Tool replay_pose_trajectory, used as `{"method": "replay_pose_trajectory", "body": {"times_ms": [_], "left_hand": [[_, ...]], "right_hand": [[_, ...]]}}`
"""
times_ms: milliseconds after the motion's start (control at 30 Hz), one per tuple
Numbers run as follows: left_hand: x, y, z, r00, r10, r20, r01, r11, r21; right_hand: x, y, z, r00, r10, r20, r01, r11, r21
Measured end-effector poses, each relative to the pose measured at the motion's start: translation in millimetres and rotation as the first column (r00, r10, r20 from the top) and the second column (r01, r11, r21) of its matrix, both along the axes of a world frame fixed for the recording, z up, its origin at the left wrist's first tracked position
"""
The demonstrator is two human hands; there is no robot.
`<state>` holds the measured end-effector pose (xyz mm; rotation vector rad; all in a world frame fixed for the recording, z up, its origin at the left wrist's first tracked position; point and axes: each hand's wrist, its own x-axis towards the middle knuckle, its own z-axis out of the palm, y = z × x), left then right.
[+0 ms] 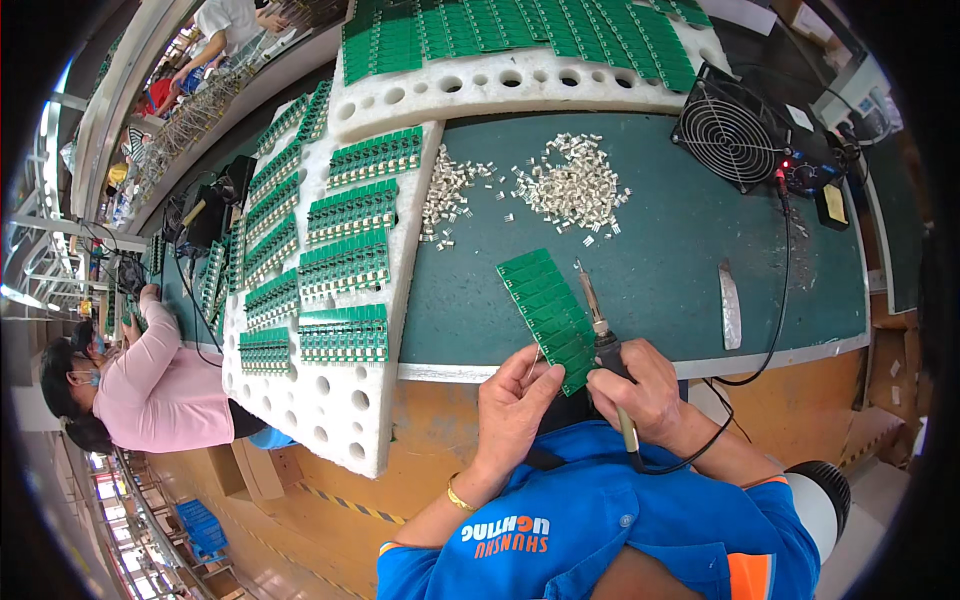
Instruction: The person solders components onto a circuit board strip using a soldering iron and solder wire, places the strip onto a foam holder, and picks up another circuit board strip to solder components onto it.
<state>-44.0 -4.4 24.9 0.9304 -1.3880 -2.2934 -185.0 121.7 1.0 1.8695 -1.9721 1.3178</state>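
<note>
My left hand (515, 410) is closed on the lower end of a strip of green circuit boards (540, 315), with a thin wire, perhaps solder, by its fingers. My right hand (645, 395) grips a soldering iron (610, 350), its metal tip pointing up beside the strip's right edge. Two piles of small white connectors (570, 185) lie beyond on the green mat (480, 305). A narrow silvery strip (730, 305) lies on the mat to the right of the iron.
Foam trays (350, 420) bearing populated boards stand left and at the back. A fan (725, 130), a power unit (805, 175) and cables are at back right. A co-worker in pink (155, 400) works at far left; another person (225, 30) is beyond the shelving.
</note>
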Motion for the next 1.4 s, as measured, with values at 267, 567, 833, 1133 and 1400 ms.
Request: {"method": "replay_pose_trajectory", "body": {"times_ms": [267,567,833,1133,1400], "left_hand": [[5.0,-1.7,-1.5,1.000,0.000,-0.009,0.000,0.999,0.050],[4.3,-3.1,-5.3,0.998,0.013,-0.062,-0.007,0.996,0.084],[5.3,-9.5,-7.8,0.998,-0.049,-0.050,0.053,0.994,0.091],[7.8,-10.8,-12.4,0.996,-0.087,-0.023,0.088,0.996,0.033],[8.0,-10.8,-15.5,0.996,-0.087,-0.032,0.088,0.996,0.025]], "right_hand": [[-12.2,-7.9,21.3,0.972,0.012,0.234,-0.002,0.999,-0.044],[-24.7,-62.4,30.0,0.950,0.024,0.312,-0.036,0.999,0.031],[-32.4,-90.6,30.8,0.942,0.107,0.317,-0.174,0.966,0.191],[-33.8,-94.9,31.2,0.925,0.097,0.368,-0.190,0.955,0.227],[-35.0,-92.4,27.8,0.926,0.100,0.365,-0.187,0.959,0.212]]}}
